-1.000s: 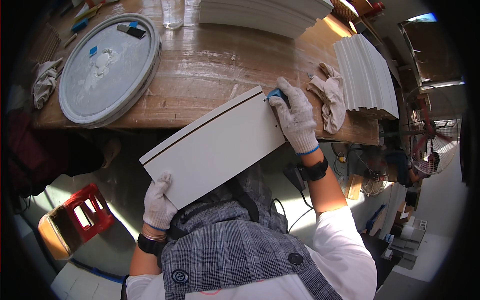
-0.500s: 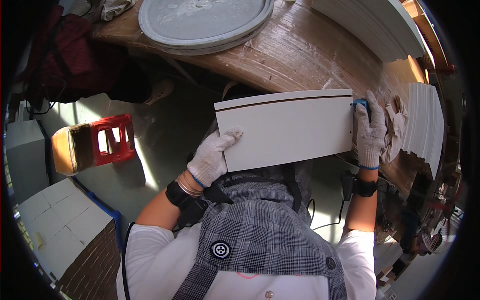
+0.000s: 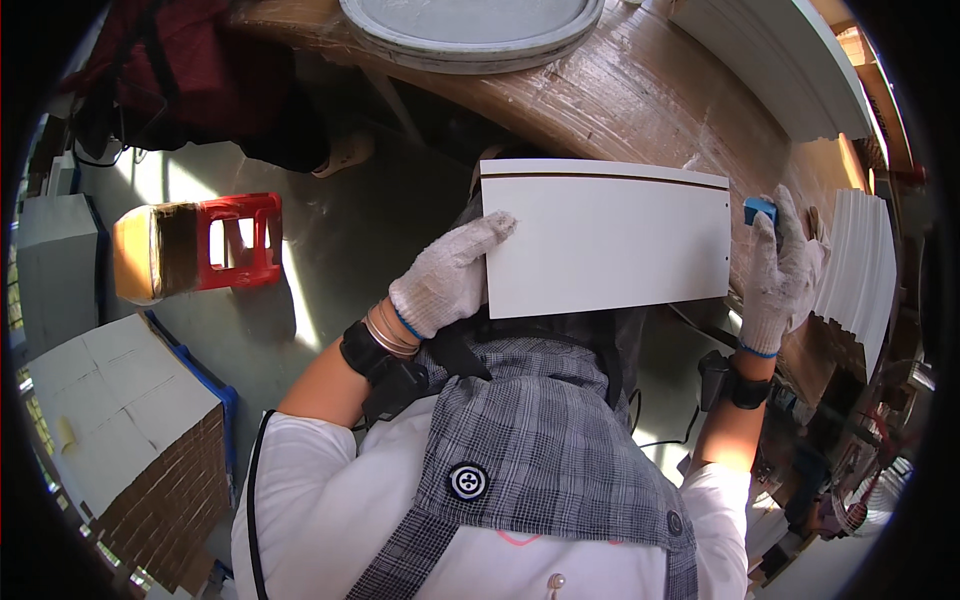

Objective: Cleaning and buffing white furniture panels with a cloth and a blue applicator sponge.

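Observation:
A white rectangular board (image 3: 608, 245) with a dark groove along its far edge lies level in front of me. My left hand (image 3: 445, 272), in a white knitted glove, grips its left edge, thumb on top and fingers hidden beneath. Small dark holes mark the board's right end. To the right of that end, with a gap between, my gloved right hand (image 3: 780, 275) holds a small blue block (image 3: 760, 209) at its fingertips. The block's kind is too small to make out.
A wooden table (image 3: 560, 105) covered in plastic film carries a grey oval turntable (image 3: 470, 35). Stacks of white boards (image 3: 860, 265) stand at right. A red stool (image 3: 240, 240) and a pallet stack of boards (image 3: 125, 400) are at left. Another person's dark red clothing (image 3: 225, 75) shows at far left.
My right hand and the blue block have come away from the board's right end, opening a gap. The left hand keeps its grip. The whole view has shifted slightly.

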Available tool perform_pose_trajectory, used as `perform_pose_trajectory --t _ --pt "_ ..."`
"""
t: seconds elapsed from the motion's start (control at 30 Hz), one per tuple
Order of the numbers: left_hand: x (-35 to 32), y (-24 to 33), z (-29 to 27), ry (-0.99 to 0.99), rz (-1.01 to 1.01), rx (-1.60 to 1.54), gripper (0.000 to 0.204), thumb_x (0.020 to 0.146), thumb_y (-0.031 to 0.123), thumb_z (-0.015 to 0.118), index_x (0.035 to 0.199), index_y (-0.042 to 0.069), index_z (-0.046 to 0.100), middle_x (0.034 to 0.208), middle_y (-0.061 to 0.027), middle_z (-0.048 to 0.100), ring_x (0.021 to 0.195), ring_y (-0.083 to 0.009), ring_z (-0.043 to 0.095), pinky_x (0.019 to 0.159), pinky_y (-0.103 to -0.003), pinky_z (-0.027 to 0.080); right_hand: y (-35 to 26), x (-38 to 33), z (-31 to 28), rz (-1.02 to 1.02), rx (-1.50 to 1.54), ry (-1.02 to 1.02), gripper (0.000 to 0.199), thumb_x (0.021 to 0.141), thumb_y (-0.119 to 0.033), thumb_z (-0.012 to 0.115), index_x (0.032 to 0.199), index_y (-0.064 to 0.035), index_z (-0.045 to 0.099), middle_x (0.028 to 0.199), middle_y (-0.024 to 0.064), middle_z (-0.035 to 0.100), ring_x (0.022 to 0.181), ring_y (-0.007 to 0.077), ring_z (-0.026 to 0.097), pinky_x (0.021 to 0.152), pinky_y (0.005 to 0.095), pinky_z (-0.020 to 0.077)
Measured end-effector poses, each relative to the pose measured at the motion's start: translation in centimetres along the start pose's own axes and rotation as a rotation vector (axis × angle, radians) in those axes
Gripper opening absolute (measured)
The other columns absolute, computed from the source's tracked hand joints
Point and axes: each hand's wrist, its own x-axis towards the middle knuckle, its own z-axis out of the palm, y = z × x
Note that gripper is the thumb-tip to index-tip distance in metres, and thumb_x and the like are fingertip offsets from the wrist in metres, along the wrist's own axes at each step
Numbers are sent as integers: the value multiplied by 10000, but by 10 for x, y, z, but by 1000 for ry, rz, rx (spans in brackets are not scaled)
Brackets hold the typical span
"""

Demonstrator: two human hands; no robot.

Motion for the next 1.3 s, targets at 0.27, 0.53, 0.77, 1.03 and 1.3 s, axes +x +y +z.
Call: perform_pose_trajectory --t 0.27,0.53,0.77,1.03,1.3 --pt "-9 22 45 -73 4 -51 528 940 211 527 1371 -42 354 1337 -164 473 1220 -263 482 1066 -377 365 -32 -9 21 240 609 -245 426 942 -194 574 1306 14 505 1265 120 556 1037 155 570 824 274 510" --pt "-6 22 42 -174 128 377 816 778 63 715 1437 24 235 1334 -121 447 1226 -201 462 1042 -359 391 -86 -9 48 229 712 -501 455 945 -204 561 1349 -12 473 1159 88 584 920 120 568 803 262 502" --pt "-4 12 25 -109 32 163 553 956 239 525 1403 8 294 1313 -134 479 1197 -229 503 1017 -385 426 -128 32 92 29 657 -489 349 919 -156 602 1248 -46 572 1067 59 605 896 87 567 795 236 491" --pt "-1 14 26 -89 -58 29 425 997 266 451 1324 -4 415 1241 -119 555 1134 -207 546 1010 -331 422 -146 80 159 -646 -172 -421 699 820 -376 649 1374 -25 408 1447 262 316 1317 416 351 1084 427 324" --pt "15 25 26 95 -33 161 408 989 308 468 1266 8 472 1194 -103 583 1083 -214 583 948 -349 475 -141 37 87 -624 93 -441 633 868 -415 613 1355 -47 447 1357 217 452 1260 382 431 1047 447 356"
